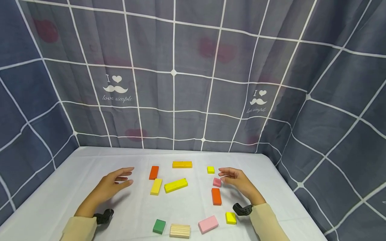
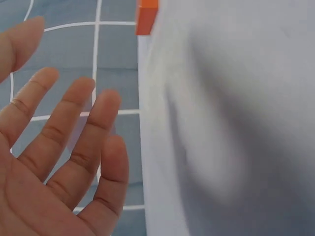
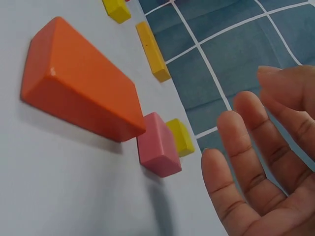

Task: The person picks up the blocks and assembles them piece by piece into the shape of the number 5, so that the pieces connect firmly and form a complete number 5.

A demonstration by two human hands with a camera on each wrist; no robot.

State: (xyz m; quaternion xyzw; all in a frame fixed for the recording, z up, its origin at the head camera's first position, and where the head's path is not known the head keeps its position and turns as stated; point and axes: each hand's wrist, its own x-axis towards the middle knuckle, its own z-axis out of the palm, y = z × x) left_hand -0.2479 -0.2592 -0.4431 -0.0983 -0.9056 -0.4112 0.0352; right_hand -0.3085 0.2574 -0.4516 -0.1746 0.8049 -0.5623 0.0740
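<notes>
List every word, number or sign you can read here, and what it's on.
"I", a heart, a moustache, "love simple": on the curtain, left.
"I", heart, moustache, "love simple": on the curtain, right, slightly creased.
White mark at the curtain's right edge: too small to read.
Blocks: no readable text.

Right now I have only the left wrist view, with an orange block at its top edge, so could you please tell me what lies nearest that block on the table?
Observer: A yellow block lies close by the orange block, on the side toward the person.
Operator: Thank you. Is anything being held over on the other side?
Observer: No, the right hand is empty.
Operator: Understood. May I ask whether there is anything green in the scene?
Observer: Yes, a green block lies on the near part of the table, just left of a pale ribbed block.
</notes>
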